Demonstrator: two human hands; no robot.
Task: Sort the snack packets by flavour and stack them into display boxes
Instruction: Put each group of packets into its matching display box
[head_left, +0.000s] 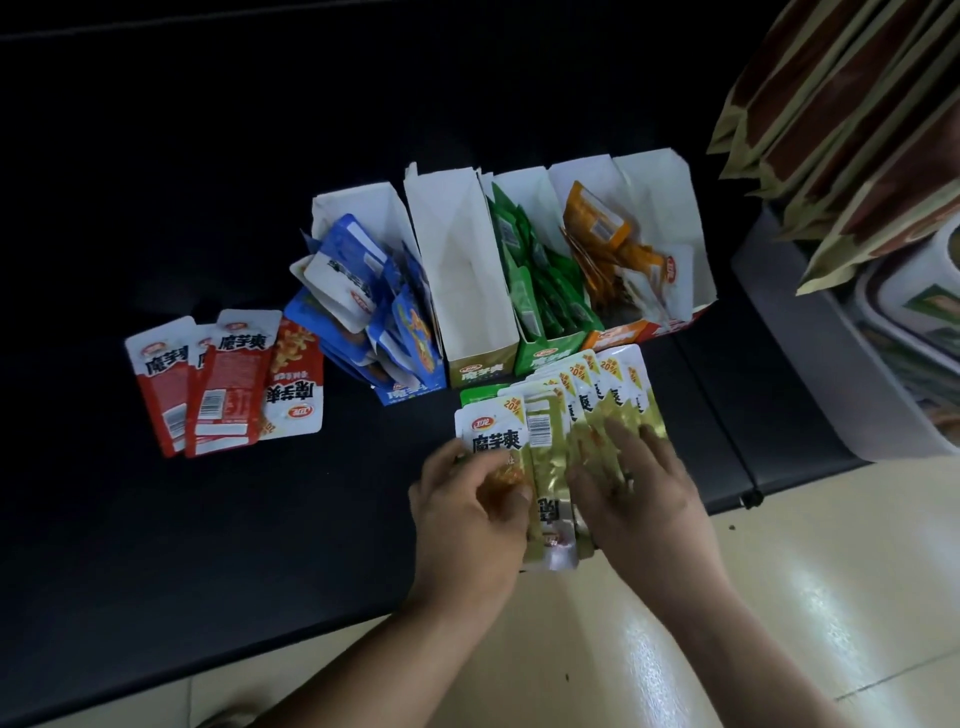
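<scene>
Several gold-yellow snack packets (558, 415) lie fanned on the black counter near its front edge. My left hand (467, 512) curls its fingers round the leftmost of them. Over the right side of the fan my right hand (636, 491) presses with spread fingers. Behind stand a row of display boxes: a blue box (410, 389) crammed with blue packets, an empty gold box (457, 260), a green box (550, 356) with green packets, and an orange box (618, 335) with orange packets. One green packet (480, 393) peeks out behind the fan.
Several red packets (228, 379) lie in a loose pile at the left of the counter (156, 208). A grey shelf unit (810, 332) with brown-and-gold bags (852, 119) stands at the right. Cream floor tiles (779, 597) show beyond the counter's front edge.
</scene>
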